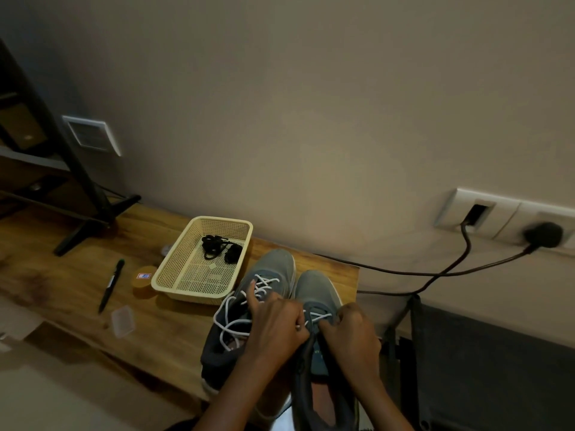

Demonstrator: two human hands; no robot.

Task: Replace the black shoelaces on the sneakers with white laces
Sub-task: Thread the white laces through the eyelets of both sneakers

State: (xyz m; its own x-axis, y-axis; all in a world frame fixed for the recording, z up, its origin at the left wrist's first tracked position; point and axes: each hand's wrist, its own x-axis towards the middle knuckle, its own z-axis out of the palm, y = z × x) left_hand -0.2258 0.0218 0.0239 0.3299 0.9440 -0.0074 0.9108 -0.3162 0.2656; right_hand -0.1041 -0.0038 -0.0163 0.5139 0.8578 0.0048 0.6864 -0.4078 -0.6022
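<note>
Head view: left hand (277, 326) and right hand (353, 335), curled, pinch white lace (318, 317).

A plain beige wall (311, 104) is filling most of the dim view. A wooden table (77, 275) is standing against it, and two dark cables (404, 273) are hanging from a white wall socket (451, 209).
</note>
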